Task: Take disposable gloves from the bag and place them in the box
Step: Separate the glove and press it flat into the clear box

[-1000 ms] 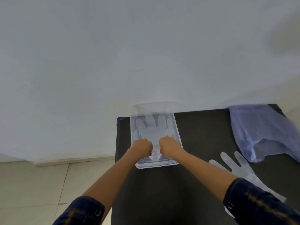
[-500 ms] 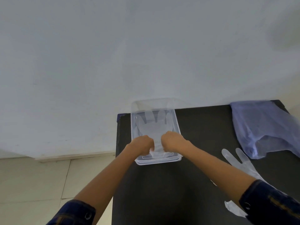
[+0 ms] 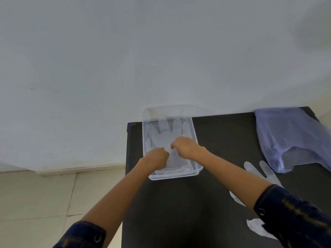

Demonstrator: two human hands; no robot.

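Observation:
A clear plastic box stands at the far left of a black table. A translucent disposable glove lies flat inside the box, fingers pointing away from me. My left hand and my right hand are both inside the box, each pinching the glove's cuff end. A second translucent glove lies on the table to the right, partly hidden under my right forearm. The pale blue plastic bag lies crumpled at the far right.
A white wall rises directly behind the table. Pale floor tiles show left of the table's left edge. The box sits close to the table's left and far edges.
Both hands have stayed on the glove's cuff in the box. My right hand has shifted slightly farther in than my left. The view has tilted a little.

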